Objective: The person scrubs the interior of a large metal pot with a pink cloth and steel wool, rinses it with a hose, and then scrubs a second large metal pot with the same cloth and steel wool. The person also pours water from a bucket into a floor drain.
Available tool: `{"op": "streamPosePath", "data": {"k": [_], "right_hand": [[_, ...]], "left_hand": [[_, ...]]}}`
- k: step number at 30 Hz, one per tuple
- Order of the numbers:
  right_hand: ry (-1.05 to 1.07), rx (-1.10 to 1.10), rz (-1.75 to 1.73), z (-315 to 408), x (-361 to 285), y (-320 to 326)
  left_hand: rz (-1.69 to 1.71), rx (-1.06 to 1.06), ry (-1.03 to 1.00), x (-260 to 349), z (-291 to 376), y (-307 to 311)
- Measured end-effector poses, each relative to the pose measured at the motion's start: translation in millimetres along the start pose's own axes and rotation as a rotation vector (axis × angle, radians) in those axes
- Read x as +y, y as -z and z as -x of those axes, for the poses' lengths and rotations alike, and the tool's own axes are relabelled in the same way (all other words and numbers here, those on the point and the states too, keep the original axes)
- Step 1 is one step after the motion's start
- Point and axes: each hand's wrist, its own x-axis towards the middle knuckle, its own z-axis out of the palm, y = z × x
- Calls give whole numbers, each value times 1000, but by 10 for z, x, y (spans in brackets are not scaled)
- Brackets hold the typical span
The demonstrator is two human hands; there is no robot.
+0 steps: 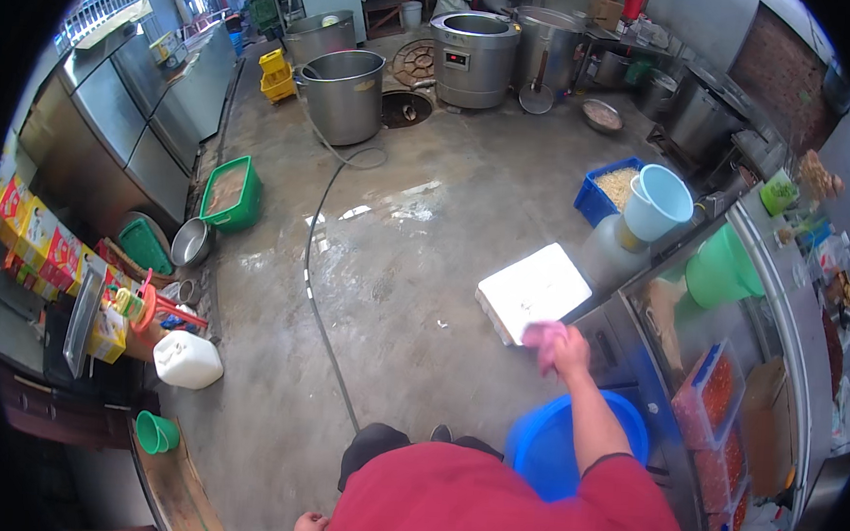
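My right hand point(571, 353) is shut on a pink cloth point(546, 340), which is blurred. The arm reaches forward over a round blue plastic tub point(547, 448) beside me. Just beyond the hand, a white foam box point(537, 287) sits on the concrete floor, and the cloth overlaps its near corner in view; whether they touch is unclear. Low in the picture, my left hand point(309, 527) hangs by my side with its fingers curled in. Nothing shows in that hand, and its lower part is cut off by the picture's edge.
A hose point(314, 295) crosses the wet floor. A steel pot point(342, 100) stands beside an open drain point(405, 111). Along the right runs a glass-fronted counter point(790, 375); a light-blue bucket point(661, 203) rests near it. A white jerrycan point(188, 360) and green tub point(246, 200) lie left.
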Motion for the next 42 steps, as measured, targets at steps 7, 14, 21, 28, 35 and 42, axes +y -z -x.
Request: {"op": "streamPosePath", "data": {"k": [7,14,21,28,35,42], "right_hand": [[213,92,-187,-2284,-1625,-627],[-609,-249,174,-2107,136,-1527],[-1184,-715,135,-669,1084,-1650],[-1157,-764,-10,-3518,620,-2300],[-539,-183,-287,-8542,-463,-1839],[-377,-57,-150,-11878,-1288,-1635]], "left_hand": [[-149,42,14,1754,-1490,435],[-403,-78,-203,5110,-3218,1377],[-680,290,-551,9856,-3877,2577],[-462,284,-700,12869,-4070,1520],[-883,-99,-462,13535,-4065,708],[-766,-5,-224,14143,-5375,866]]}}
